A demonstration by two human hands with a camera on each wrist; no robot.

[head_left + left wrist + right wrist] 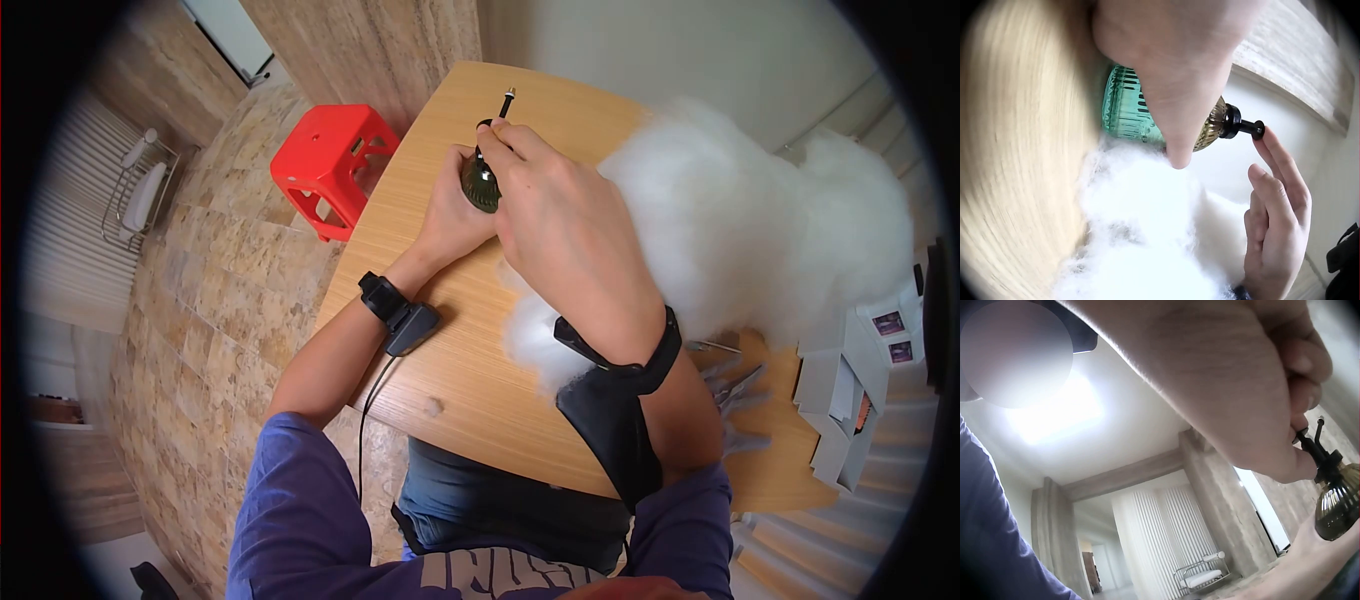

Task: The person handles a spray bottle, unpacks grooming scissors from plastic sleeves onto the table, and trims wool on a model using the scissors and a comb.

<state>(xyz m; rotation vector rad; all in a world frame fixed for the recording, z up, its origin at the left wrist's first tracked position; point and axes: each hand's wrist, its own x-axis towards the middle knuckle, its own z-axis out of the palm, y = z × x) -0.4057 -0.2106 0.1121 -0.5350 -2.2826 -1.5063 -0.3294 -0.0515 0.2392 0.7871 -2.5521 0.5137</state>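
Observation:
A ribbed green glass bottle (481, 187) with a black pump top is gripped by the left hand (455, 214) above the table's far part. In the left wrist view, the fingers and palm of the left hand (1179, 75) wrap the bottle (1127, 106), hiding its middle. One fingertip of the right hand (1280, 219) touches the round black pump knob (1259, 130); its thumb stands apart and the other fingers are loosely bent. The right wrist view shows the right hand (1235, 387) over the pump, beside the dark bottle shoulder (1338, 509) and thin nozzle (1320, 425).
Fluffy white stuffing (740, 220) covers the table's right side, with a smaller tuft (545, 340) under the right forearm. Metal tools (735, 390) and a white box (850, 390) lie at the right. A red stool (325, 160) stands left of the wooden table (470, 420).

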